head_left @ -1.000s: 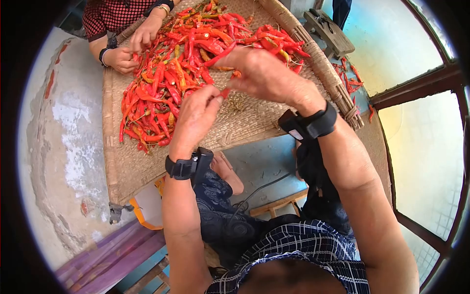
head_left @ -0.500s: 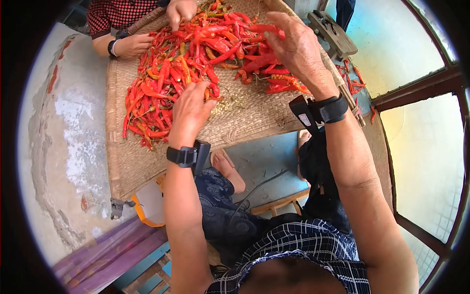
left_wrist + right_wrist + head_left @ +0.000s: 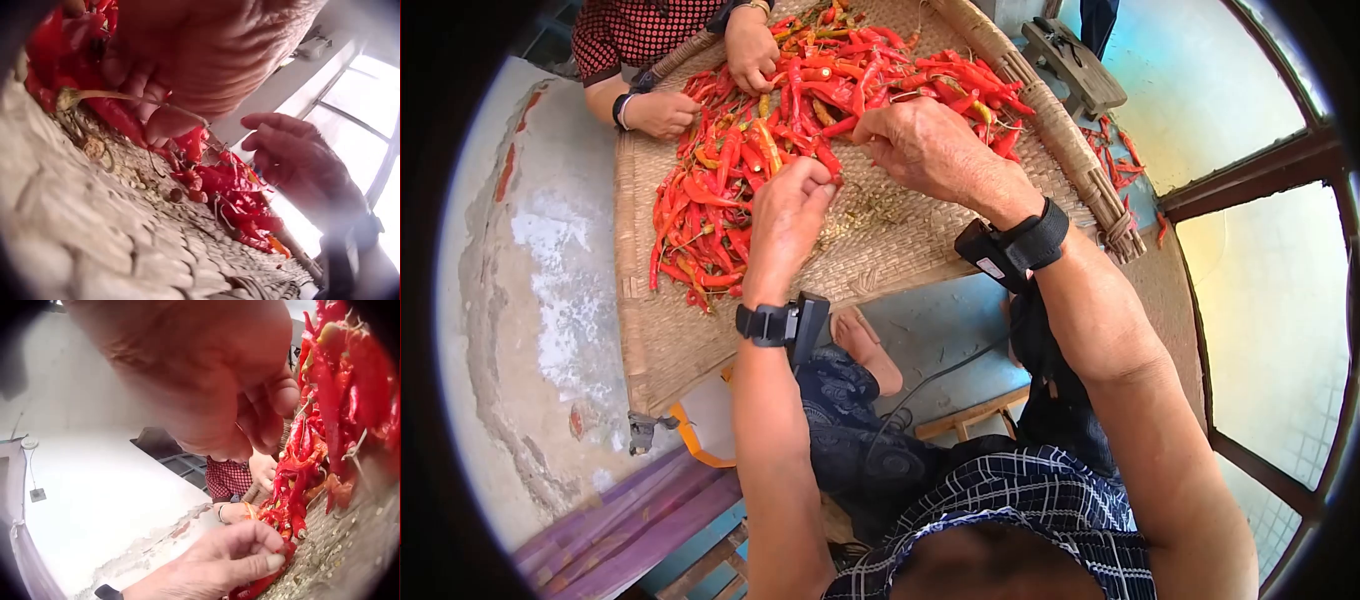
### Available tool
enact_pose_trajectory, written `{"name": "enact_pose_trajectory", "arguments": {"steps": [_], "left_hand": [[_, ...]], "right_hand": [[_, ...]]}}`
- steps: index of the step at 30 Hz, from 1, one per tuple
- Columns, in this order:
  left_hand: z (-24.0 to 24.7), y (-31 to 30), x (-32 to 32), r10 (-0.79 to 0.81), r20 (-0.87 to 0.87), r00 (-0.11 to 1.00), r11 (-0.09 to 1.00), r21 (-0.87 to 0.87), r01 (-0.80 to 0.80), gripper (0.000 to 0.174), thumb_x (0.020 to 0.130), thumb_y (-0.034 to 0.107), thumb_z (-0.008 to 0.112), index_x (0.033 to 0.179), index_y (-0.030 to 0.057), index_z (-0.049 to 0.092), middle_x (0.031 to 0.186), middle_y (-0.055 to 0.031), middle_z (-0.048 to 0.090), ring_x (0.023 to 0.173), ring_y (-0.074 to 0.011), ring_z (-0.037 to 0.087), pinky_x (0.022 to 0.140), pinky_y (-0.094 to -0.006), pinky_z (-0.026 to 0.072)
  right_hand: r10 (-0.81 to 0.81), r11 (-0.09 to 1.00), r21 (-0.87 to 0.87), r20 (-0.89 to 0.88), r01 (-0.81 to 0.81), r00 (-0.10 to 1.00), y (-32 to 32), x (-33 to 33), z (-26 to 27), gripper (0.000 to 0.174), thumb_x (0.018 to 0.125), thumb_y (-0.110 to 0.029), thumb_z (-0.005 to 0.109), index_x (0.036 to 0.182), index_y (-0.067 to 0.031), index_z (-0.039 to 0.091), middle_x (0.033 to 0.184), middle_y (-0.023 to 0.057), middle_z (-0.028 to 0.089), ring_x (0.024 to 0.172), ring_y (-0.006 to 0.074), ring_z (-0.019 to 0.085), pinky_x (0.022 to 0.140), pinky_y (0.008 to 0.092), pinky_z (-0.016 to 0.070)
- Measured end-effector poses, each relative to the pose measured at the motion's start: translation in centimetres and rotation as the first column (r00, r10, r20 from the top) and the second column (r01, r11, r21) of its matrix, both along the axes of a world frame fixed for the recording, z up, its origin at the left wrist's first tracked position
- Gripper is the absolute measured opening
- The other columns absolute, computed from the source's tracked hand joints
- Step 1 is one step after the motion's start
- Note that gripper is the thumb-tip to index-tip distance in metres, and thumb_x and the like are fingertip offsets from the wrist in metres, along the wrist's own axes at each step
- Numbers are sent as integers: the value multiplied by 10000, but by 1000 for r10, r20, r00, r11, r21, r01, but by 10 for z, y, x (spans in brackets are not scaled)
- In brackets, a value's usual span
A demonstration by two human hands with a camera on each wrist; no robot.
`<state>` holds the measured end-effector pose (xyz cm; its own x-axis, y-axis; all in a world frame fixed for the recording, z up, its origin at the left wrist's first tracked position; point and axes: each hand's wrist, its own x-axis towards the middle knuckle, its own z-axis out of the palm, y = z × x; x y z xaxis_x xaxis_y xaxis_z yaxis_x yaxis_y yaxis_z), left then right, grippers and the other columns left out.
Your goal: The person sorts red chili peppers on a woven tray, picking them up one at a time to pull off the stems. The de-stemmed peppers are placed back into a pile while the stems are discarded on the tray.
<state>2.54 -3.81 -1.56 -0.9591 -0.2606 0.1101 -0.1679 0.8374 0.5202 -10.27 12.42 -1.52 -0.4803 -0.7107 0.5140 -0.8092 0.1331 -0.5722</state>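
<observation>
A large heap of red chili peppers (image 3: 718, 200), with some orange and yellow ones, lies on a woven tray (image 3: 645, 340). My left hand (image 3: 785, 225) is at the heap's near edge, pinching a red chili pepper (image 3: 289, 551) between thumb and forefinger. To its right, my right hand (image 3: 940, 150) hovers over the peppers with its fingers loosely bent. Nothing shows between those fingers in the right wrist view. Pale seeds (image 3: 322, 561) and dry stems (image 3: 870, 205) are scattered on the weave beside the left hand.
Across the tray, another person's hands (image 3: 750, 52) work at the heap's far left. A thick rolled rim (image 3: 1060, 130) borders the tray's right side. Beyond it are a wooden stool (image 3: 1075, 65) and loose peppers (image 3: 1115, 165) on the floor. A bare wall (image 3: 550, 250) stands left.
My right hand reached out over the right of the heap, fingers spread, then came back left toward my left hand. The left hand shifted slightly. The other person's hand moved down to the peppers.
</observation>
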Motion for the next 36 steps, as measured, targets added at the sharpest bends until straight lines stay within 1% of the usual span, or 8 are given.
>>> {"name": "enact_pose_trajectory", "arguments": {"steps": [6,9,17,21,24,26,31,36], "left_hand": [[14,7,11,122,-207,971,858,514,1,61,877,37,598,932,36,571,833,21,581,730,-51,525,677,-200,440],[11,23,7,68,-206,976,901,434,29,88,859,37,616,927,19,562,808,-14,602,720,-72,558,676,-230,470],[16,13,7,284,-198,938,878,447,-172,217,928,199,574,1062,36,525,851,-28,590,722,-73,537,646,-209,455],[16,20,5,242,-229,943,801,595,-60,344,946,265,552,1218,56,527,886,-19,595,734,-60,535,651,-208,454],[12,29,2,167,-246,955,812,584,8,274,925,235,586,1101,24,587,857,-17,610,720,-84,558,667,-232,476],[7,23,-1,177,-254,951,833,553,-7,267,916,215,594,1099,21,591,844,-29,616,704,-80,555,661,-235,474],[-3,8,-4,-52,-135,989,994,-105,38,302,824,76,607,1118,16,575,989,-182,614,867,-309,617,772,-375,488],[-10,8,-9,-83,-82,993,987,-144,70,304,804,57,602,1105,16,579,992,-206,587,926,-381,576,791,-434,463]], "right_hand": [[232,967,63,194,-248,953,-10,4,3,235,888,-232,596,894,-3,647,749,149,647,653,301,627,609,366,504],[207,968,-41,691,-249,692,-15,13,8,355,892,-326,601,795,11,656,622,97,613,607,161,604,568,333,480],[131,989,-45,704,-140,698,-5,-7,10,151,862,-159,606,868,-11,635,651,38,609,597,117,576,542,283,466],[194,981,-131,694,-143,693,-5,-7,0,166,880,-177,596,848,-16,622,636,17,590,569,99,552,520,270,451],[282,959,-163,580,-230,765,0,-4,-2,180,878,-197,598,863,-22,638,636,64,618,568,164,599,539,316,478],[3,992,-123,288,34,958,6,-6,6,177,871,-196,596,880,-30,656,657,145,634,616,268,642,587,377,501],[-285,939,-161,130,304,950,21,-24,15,168,839,-206,627,887,-50,665,717,173,634,707,349,641,630,435,509],[-535,845,-136,-225,517,814,29,-32,11,130,813,-201,644,866,-83,642,806,129,612,740,347,626,640,441,516]]}}
